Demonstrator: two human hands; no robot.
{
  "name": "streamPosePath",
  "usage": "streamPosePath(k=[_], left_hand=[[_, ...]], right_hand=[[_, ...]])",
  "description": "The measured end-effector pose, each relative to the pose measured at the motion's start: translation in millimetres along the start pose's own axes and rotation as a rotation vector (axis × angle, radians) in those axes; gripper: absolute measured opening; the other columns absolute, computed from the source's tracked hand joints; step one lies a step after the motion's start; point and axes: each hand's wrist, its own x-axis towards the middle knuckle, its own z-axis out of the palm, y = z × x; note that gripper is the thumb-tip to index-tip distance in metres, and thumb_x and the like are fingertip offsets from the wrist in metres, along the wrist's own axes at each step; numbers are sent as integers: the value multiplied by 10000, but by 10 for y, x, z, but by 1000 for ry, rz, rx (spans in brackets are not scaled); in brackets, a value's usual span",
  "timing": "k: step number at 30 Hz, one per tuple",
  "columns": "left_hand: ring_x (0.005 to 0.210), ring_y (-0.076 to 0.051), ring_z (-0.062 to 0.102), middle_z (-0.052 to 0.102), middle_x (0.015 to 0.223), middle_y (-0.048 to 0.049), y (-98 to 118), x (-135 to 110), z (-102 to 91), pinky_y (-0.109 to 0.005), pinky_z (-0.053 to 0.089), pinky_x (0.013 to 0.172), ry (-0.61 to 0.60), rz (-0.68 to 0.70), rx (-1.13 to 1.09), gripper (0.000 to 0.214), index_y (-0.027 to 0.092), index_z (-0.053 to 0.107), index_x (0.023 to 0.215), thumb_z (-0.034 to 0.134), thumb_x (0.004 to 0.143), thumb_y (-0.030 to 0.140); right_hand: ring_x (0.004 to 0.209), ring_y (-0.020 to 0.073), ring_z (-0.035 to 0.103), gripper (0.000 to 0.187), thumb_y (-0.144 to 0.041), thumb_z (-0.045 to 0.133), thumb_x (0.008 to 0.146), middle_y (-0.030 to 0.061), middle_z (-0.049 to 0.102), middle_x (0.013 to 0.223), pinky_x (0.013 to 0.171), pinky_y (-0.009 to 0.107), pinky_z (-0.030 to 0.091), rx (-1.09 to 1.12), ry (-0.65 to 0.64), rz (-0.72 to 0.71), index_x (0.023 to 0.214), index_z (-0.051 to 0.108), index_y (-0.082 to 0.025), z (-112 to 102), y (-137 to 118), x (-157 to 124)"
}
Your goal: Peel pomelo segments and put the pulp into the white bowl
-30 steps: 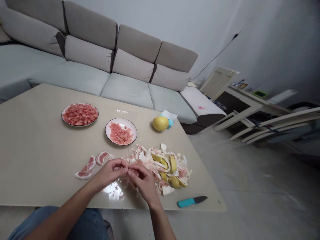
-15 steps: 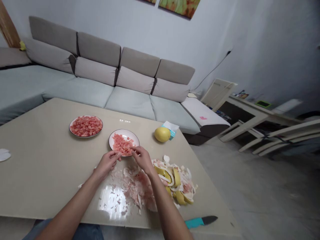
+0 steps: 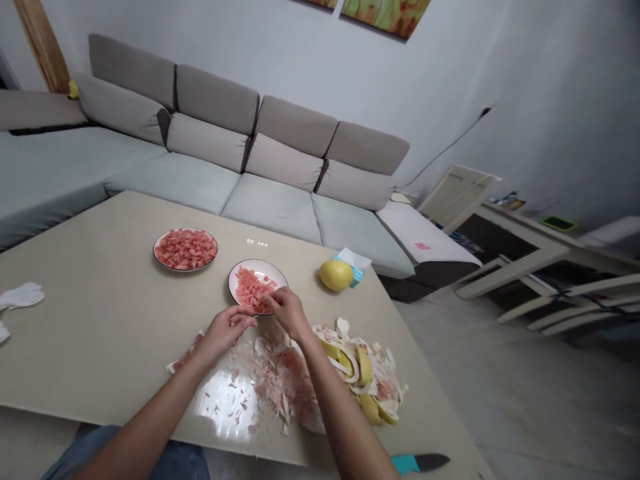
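Note:
My right hand (image 3: 289,312) reaches over the near rim of a white plate (image 3: 281,275), fingers pinched together at the edge of a pile of pink pomelo pulp (image 3: 253,288). What sits between those fingertips is too small to make out. Just to its left, my left hand (image 3: 229,333) hovers at the plate's near side, fingers stretched and a little apart, with nothing clear in them. Pink-and-white pomelo segments (image 3: 188,353) lie partly hidden behind my left forearm. Below my hands, torn membrane scraps (image 3: 280,380) are strewn over the table.
A fuller plate of pulp (image 3: 185,250) stands farther left. Yellow rind pieces (image 3: 365,367) heap up right of my right forearm. A whole yellow pomelo (image 3: 336,275) sits by a tissue pack (image 3: 357,267). A teal-handled knife (image 3: 420,463) lies near the front edge; white gloves (image 3: 23,297) lie far left.
The view has swung slightly left, so everything shifts right. My left fingers have loosened from a pinch and spread; my right hand has moved a little farther over the plate.

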Motion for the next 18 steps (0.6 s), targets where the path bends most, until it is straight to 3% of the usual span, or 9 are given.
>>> streamPosePath(k=[5,8,13,18], left_hand=[[488,-76,468,723,841,-71,7,4,9,-188,303,451,21,39,59,338,154,614,918,682,731,426],[685,-148,619,713,805,-61,-6,23,6,-227,433,616,50,128,99,277,158,632,868,698,711,376],[761,-175,638,677,785,-24,-24,12,21,-245,455,677,79,161,134,216,178,644,847,694,709,337],[772,-185,643,684,792,-19,25,-87,44,-249,458,687,71,200,260,147,200,650,859,644,758,306]], right_hand=[[769,167,573,212,-197,586,838,52,621,898,759,294,457,38,-12,-16,996,727,-199,-19,-71,-17],[714,160,587,198,-298,584,864,32,656,794,666,258,462,92,-94,-27,876,747,-186,-76,-157,-124],[686,145,590,165,-342,685,804,23,679,805,625,234,450,139,-193,-75,873,757,-211,-178,-312,-381],[668,142,582,125,-240,653,825,32,669,821,626,242,437,58,-184,-123,877,767,-237,-207,-418,-506]])
